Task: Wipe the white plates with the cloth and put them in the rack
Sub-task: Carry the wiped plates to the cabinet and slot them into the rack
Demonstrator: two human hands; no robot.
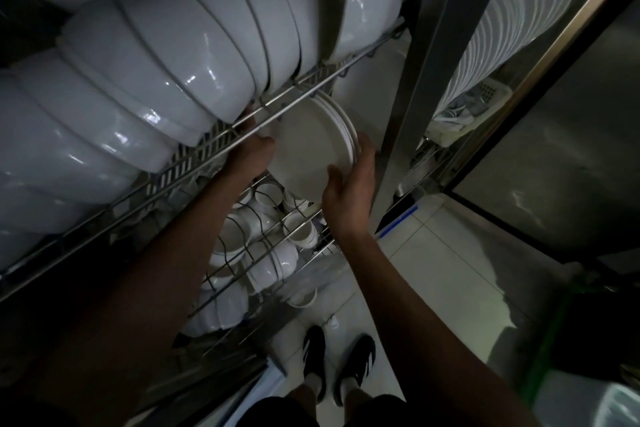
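White plates (pixel 308 146) between both hands.

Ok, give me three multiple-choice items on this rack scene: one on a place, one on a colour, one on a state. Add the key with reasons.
1. Where is the stack of white plates held?
A. Just below the upper shelf of bowls
B. On the floor by the shoes
C. Inside the green bin

2. What colour is the tape strip on the floor tiles?
A. Red
B. Blue
C. Yellow

3. How does the right hand meet the plates?
A. Hangs clear of them
B. Lies flat on top of the bowls
C. Grips the stack's edge, thumb on its face

Key: 1 A, the stack sits under the shelf's front rail, above the lower wire rack of small cups. 2 B, the strip reads blue against pale tiles. 3 C, the fingers wrap the rim while the left hand steadies the far side.
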